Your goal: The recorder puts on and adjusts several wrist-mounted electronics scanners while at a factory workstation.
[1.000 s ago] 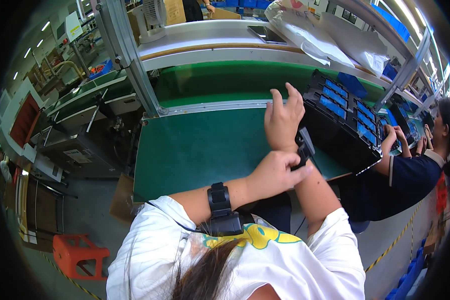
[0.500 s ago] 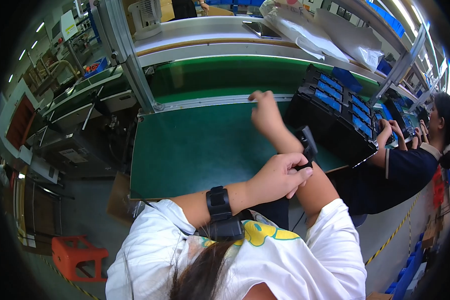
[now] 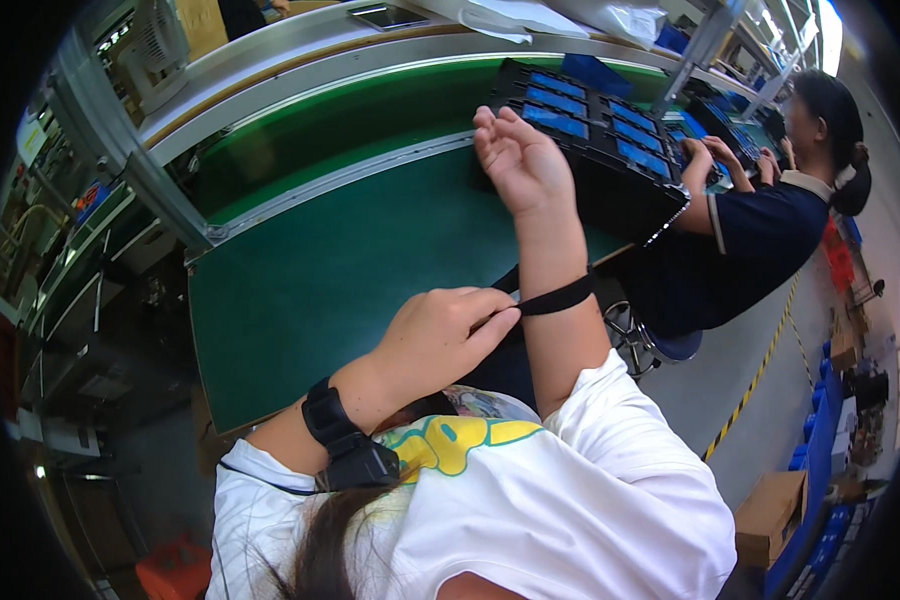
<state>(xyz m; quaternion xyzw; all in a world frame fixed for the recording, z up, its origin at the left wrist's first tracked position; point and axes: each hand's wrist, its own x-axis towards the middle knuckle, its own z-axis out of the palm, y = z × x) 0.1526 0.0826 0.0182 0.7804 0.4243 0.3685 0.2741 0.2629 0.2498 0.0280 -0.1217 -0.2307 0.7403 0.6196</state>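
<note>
My left hand (image 3: 432,335) is closed, its thumb and fingertips pinching a black strap (image 3: 562,296). That strap runs around my right forearm, and a loose end of it shows beyond the fingers. My right hand (image 3: 526,168) is raised with the palm turned up, fingers slightly curled and apart, holding nothing. It is beside a stack of black trays (image 3: 610,185) whose top carries several blue rectangular pieces (image 3: 557,100). Around my left wrist sits another black strap (image 3: 328,415) with a black box-shaped device (image 3: 368,464) on it.
Beneath my hands is a green table (image 3: 310,300), with a green conveyor belt (image 3: 300,165) behind it. A co-worker (image 3: 760,240) sits to the right, hands at similar trays. A metal post (image 3: 120,140) stands at left, a red stool (image 3: 177,568) at lower left, a cardboard box (image 3: 773,510) at lower right.
My right forearm has rolled, turning the palm up; the strap now shows where the black device on that arm was. My left hand has shifted its pinch to the strap. The view has turned.
</note>
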